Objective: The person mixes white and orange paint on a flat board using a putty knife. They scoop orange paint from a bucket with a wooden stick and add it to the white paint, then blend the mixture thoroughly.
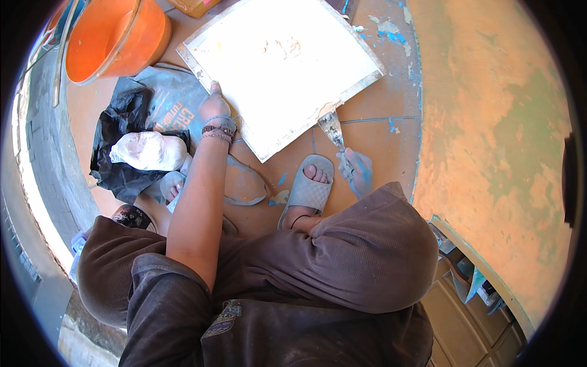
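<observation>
A white square board (263,79) with grimy edges lies ahead of me, tilted, with brownish marks near its far part. My left hand (215,107) is closed on the board's left edge, thumb on top. In my right hand (356,172) is a putty knife (332,130), held by its handle. Its smeared blade touches the near right edge of the board, where a brownish patch shows. The fingers of my right hand are partly hidden by shade and my knee.
An orange bucket (116,40) stands at the far left. A white bundle (148,151) lies on a black plastic bag (116,147) near my left foot. A loose slipper sole (243,183) lies between my feet. Paint flakes (391,30) dot the tiles beside the peeling orange wall (483,134).
</observation>
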`<state>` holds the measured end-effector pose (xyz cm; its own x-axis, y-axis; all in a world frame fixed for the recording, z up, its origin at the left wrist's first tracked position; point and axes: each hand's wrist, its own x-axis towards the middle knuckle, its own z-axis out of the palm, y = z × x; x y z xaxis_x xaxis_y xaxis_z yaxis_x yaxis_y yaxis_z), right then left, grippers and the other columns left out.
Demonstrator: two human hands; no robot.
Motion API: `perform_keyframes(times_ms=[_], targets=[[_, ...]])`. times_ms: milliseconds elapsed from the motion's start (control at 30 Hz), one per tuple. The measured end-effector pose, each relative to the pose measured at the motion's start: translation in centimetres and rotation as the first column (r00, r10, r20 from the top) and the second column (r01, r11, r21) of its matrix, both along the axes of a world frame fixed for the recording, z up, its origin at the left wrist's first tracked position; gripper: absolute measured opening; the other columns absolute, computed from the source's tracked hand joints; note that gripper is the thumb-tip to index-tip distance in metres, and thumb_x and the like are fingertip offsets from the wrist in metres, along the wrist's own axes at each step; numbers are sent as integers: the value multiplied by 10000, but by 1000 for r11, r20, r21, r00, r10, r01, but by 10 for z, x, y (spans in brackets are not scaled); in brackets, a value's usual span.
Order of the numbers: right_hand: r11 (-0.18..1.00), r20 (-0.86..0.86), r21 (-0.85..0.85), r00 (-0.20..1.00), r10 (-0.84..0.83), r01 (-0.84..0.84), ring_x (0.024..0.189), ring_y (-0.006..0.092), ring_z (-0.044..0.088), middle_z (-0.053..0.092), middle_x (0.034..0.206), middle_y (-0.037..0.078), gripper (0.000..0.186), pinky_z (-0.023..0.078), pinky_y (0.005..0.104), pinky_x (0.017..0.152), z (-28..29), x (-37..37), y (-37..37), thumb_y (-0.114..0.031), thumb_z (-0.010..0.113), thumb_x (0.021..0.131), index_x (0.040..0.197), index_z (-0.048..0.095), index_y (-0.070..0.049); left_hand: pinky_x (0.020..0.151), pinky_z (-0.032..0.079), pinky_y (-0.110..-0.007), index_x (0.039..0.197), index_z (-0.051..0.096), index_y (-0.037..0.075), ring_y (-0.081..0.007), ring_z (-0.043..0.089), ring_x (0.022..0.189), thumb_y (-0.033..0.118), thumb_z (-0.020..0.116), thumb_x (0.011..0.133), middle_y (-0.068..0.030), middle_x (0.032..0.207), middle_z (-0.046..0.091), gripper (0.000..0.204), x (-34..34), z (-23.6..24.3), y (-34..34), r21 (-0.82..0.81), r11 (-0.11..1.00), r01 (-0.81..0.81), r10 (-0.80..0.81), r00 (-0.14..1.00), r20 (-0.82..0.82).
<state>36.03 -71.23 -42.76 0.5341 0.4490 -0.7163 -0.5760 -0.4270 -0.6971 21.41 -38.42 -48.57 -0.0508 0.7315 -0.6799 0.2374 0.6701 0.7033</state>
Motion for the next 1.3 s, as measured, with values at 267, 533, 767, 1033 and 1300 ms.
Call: perform_keyframes(times_ms=[267, 533, 767, 1033, 1300], targets=[[996, 212, -90, 977, 25, -6, 532, 109, 494, 568, 687, 44, 361, 390, 232, 496, 51, 30, -18, -324, 579, 912, 1044, 619, 10, 708, 476, -345, 925, 633, -123, -224, 612, 740, 298, 571, 926, -182, 842, 671, 425, 7, 14, -8, 173, 979, 105, -72, 979, -191], [750, 761, -587, 107, 640, -306, 765, 268, 563, 559, 813, 102, 354, 464, 376, 673, 70, 53, 93, -223, 613, 844, 1156, 613, -55, 731, 470, -286, 1028, 639, -96, -166, 599, 777, 286, 593, 922, -140, 885, 677, 399, -7, -8, -9, 132, 991, 37, -29, 998, -63], [726, 787, -508, 94, 610, -463, 754, 264, 566, 563, 805, 112, 339, 454, 390, 667, 24, 145, 99, -214, 635, 804, 1114, 654, -79, 740, 472, -281, 1038, 643, -90, -138, 581, 784, 260, 603, 919, -119, 901, 680, 372, -6, -1, -11, 182, 982, 46, -48, 999, 6], [487, 652, -678, -146, 744, -550, 813, 237, 559, 575, 850, 84, 338, 448, 346, 734, 17, 219, 214, -244, 652, 801, 1132, 670, -175, 735, 471, -281, 1047, 637, -92, -130, 580, 791, 267, 613, 913, -125, 902, 686, 384, -16, -15, -8, 172, 981, 94, -92, 996, -19], [181, 521, -832, -625, 582, -525, 921, 210, 524, 576, 908, 32, 322, 363, 370, 845, 11, 213, 336, -224, 608, 839, 1156, 660, -248, 745, 471, -278, 1031, 660, -59, -114, 585, 799, 281, 616, 909, -127, 896, 694, 364, -14, -3, -7, 197, 967, 164, -150, 985, -84]])
